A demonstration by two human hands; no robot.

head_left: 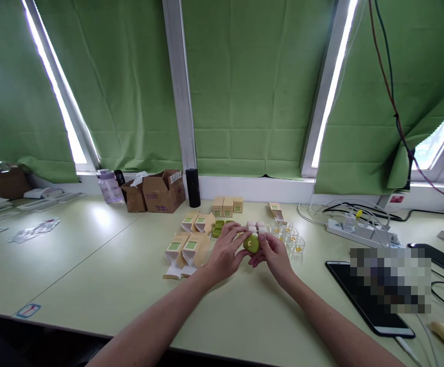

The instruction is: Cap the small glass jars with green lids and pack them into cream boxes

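Note:
Between both hands is a small green rounded piece [251, 243] with a pale oval mark or opening on its face; its exact kind is unclear. My left hand [224, 253] grips its left side, fingers curled over the top. My right hand [278, 258] pinches its right edge. Just behind the left fingers sit other green molded pieces [217, 229], partly covered. Small pinkish-white pieces [260, 225] lie beyond the held piece. Several clear little cups [298, 245] with yellow spots inside stand to the right. Opened cardboard boxes [193, 246] with green labels lie left of my left hand.
Closed small boxes [228, 207] stand at the back, near a black cylinder [193, 188] and a brown carton [164, 192]. A purple bottle [109, 186] is farther left. On the right are a power strip [359, 233], cables and a phone [374, 306].

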